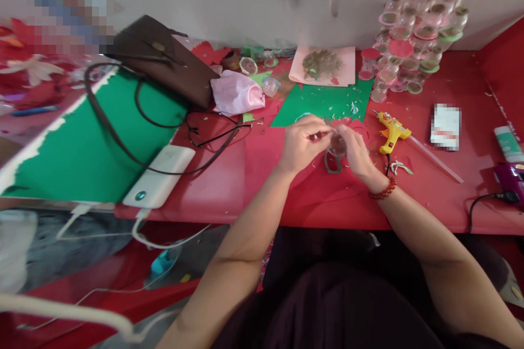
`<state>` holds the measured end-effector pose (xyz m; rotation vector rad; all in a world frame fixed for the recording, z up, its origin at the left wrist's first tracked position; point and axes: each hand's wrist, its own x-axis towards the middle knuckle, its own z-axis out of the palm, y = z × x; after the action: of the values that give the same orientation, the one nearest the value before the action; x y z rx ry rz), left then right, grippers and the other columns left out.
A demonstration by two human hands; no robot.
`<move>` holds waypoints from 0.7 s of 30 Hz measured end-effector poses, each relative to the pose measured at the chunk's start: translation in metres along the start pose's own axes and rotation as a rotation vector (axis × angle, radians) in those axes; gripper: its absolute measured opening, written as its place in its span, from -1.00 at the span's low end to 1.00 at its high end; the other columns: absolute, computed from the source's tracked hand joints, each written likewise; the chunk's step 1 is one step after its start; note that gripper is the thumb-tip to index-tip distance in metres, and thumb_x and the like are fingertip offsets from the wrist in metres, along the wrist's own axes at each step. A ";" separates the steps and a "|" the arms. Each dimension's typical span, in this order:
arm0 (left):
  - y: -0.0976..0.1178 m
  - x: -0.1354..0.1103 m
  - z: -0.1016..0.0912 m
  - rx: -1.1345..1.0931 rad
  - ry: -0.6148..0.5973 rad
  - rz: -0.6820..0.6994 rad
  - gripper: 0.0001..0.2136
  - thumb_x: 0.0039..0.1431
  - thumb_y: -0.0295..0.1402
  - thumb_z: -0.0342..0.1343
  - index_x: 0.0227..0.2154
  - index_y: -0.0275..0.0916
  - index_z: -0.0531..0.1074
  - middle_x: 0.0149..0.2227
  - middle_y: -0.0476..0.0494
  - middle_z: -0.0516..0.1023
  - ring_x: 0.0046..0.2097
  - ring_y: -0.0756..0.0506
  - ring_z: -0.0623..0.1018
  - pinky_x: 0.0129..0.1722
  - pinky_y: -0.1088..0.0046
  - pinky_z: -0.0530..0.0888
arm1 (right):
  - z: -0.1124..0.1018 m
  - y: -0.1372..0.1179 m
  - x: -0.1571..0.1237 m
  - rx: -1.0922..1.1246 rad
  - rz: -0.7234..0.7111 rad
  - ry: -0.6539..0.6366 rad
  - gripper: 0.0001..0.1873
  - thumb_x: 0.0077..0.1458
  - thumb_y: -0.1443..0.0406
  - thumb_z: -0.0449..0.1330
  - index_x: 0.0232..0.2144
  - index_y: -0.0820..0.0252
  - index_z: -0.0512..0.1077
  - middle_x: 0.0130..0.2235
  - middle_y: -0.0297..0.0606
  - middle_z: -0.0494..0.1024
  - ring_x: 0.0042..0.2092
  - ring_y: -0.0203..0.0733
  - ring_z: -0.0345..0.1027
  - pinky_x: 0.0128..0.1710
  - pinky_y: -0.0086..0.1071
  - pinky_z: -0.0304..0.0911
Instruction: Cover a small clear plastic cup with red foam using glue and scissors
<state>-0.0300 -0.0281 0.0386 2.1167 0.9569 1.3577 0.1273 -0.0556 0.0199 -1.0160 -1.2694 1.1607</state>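
My left hand [305, 140] and my right hand [355, 150] meet over the red paper at the middle of the table. Between them is a small clear plastic cup [338, 146], with my right hand's fingers closed about its side. The left thumb and forefinger are pinched together at the cup's upper edge. What they grip is too small and blurred to name. Just below the cup lie the grey-green handles of scissors [333, 166], partly hidden. Red paper [266, 166] spreads under both hands, with a green sheet [292, 103] behind it.
A yellow glue gun [393, 132] with a clear glue stick lies right of my hands. Stacked clear cups with coloured discs [421, 32] stand at the back right. Leftward are eyeglasses [216, 130], a white power bank [159, 177] and a brown bag [164, 60].
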 end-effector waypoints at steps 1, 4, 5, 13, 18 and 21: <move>0.000 0.000 0.001 -0.008 -0.006 -0.015 -0.90 0.23 -0.33 0.24 -0.37 -0.15 0.64 -0.35 -0.08 0.63 -0.33 -0.02 0.52 -0.30 0.42 0.47 | 0.000 0.001 0.000 -0.019 -0.014 0.009 -0.35 0.17 -0.34 0.08 -0.50 0.07 0.29 -0.52 -0.41 0.27 -0.48 -0.31 0.10 -0.47 -0.35 0.11; 0.002 -0.001 0.005 -0.022 -0.012 -0.087 -0.89 0.19 -0.34 0.24 -0.42 -0.15 0.62 -0.38 -0.06 0.64 -0.34 -0.03 0.52 -0.31 0.42 0.47 | -0.001 0.004 -0.001 -0.114 -0.056 0.047 -0.37 0.23 -0.30 0.04 -0.50 0.07 0.30 -0.54 -0.42 0.21 -0.49 -0.31 0.06 -0.47 -0.34 0.03; 0.002 -0.002 0.006 -0.027 -0.006 -0.111 -0.89 0.18 -0.35 0.24 -0.44 -0.15 0.61 -0.38 -0.06 0.65 -0.34 -0.03 0.53 -0.30 0.41 0.48 | -0.001 0.005 -0.001 -0.148 -0.069 0.060 -0.37 0.24 -0.29 0.03 -0.50 0.07 0.30 -0.54 -0.42 0.20 -0.49 -0.30 0.06 -0.47 -0.33 0.01; 0.007 -0.003 0.011 -0.177 0.022 -0.279 -0.91 0.17 -0.35 0.23 -0.40 -0.14 0.64 -0.31 -0.08 0.67 -0.21 -0.08 0.61 -0.18 0.33 0.54 | -0.002 0.006 -0.001 -0.086 -0.055 0.066 -0.42 0.30 -0.22 0.02 -0.48 0.06 0.34 -0.52 -0.36 0.28 -0.50 -0.27 0.10 -0.47 -0.29 0.05; 0.000 -0.001 0.010 -0.275 -0.048 -0.369 -0.93 0.13 -0.32 0.26 -0.39 -0.14 0.64 -0.30 -0.07 0.69 -0.23 -0.09 0.64 -0.14 0.28 0.59 | -0.003 0.003 -0.002 -0.101 -0.042 0.081 -0.41 0.28 -0.24 0.05 -0.49 0.06 0.34 -0.53 -0.34 0.28 -0.50 -0.26 0.12 -0.47 -0.29 0.07; -0.002 -0.002 0.012 -0.306 -0.057 -0.391 -0.92 0.12 -0.32 0.26 -0.40 -0.15 0.64 -0.31 -0.07 0.72 -0.25 -0.10 0.66 -0.12 0.25 0.61 | -0.004 0.006 -0.002 -0.145 -0.043 0.092 -0.42 0.28 -0.23 0.07 -0.51 0.06 0.34 -0.54 -0.35 0.25 -0.49 -0.26 0.09 -0.46 -0.30 0.07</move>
<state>-0.0203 -0.0277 0.0310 1.6306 1.0027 1.1538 0.1308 -0.0565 0.0137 -1.1299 -1.3105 0.9890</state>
